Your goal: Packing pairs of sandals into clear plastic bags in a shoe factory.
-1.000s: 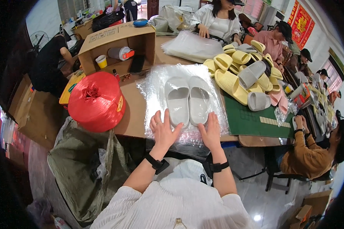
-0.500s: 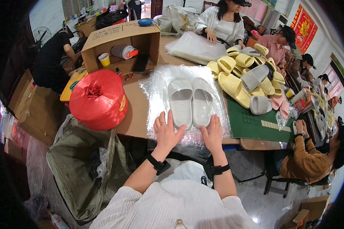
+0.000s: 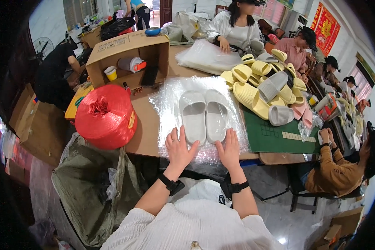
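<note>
A pair of light grey slide slippers lies side by side, toes pointing away from me: the left slipper (image 3: 194,121) and the right slipper (image 3: 216,123). Under them is a stack of clear plastic bags (image 3: 167,102); whether the pair sits inside the top bag I cannot tell. My left hand (image 3: 179,149) rests flat beside the left slipper's heel, thumb stretched toward it. Lying flat by the right slipper's heel is my right hand (image 3: 229,151), fingers extended. Both hands are open and grip nothing.
A heap of yellow and grey slippers (image 3: 254,96) lies right, beside a green cutting mat (image 3: 258,139). Left stand a red twine roll (image 3: 106,118) and a cardboard box (image 3: 127,46) holding cups. A green sack (image 3: 91,187) hangs below the table edge. People sit across and to the right.
The whole view has shifted slightly, so the table appears a little lower and further left. My hands stay flat by the slipper heels. The person across has moved a hand.
</note>
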Demonstrator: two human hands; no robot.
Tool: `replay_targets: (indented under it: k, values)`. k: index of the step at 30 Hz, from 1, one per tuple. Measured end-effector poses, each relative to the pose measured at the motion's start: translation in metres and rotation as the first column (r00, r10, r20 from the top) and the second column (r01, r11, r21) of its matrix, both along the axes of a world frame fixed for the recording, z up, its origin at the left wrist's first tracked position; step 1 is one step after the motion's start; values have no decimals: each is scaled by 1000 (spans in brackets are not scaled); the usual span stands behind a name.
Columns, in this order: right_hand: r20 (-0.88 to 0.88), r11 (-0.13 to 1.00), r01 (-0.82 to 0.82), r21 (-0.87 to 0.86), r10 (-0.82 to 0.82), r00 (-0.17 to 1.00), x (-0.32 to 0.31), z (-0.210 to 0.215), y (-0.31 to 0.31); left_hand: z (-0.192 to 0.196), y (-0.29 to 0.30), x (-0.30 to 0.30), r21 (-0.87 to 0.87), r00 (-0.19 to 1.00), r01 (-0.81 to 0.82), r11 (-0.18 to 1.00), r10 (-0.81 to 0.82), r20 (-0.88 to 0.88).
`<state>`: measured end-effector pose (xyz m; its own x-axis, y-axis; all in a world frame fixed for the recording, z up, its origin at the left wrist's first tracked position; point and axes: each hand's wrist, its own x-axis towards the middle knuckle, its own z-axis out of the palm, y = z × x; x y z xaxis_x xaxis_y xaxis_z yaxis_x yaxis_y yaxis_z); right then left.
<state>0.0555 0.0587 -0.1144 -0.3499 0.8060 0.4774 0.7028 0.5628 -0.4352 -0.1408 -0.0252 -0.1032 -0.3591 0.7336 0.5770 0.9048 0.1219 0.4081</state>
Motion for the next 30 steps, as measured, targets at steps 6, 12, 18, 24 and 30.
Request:
replay_targets:
  k: [6, 12, 18, 24, 30]
  values:
    - [2, 1000, 12, -10, -12, 1000, 0, -1, 1, 5, 4, 0, 34, 980, -37, 999, 30, 196]
    - [-7, 1000, 17, 6, -17, 1000, 1, -5, 1, 7, 4, -2, -109, 977, -11, 994, 34, 208]
    - [-34, 1000, 16, 24, -15, 999, -1, -5, 1, 7, 8, -4, -96, 995, -18, 995, 27, 95]
    - [-62, 999, 35, -8, -35, 997, 0, -6, 3, 26, 22, 2, 15, 942, 159, 987, -157, 297]
    - [-64, 999, 34, -35, -36, 997, -2, 0, 2, 22, 34, 20, 290, 423, 217, 932, -357, 833]
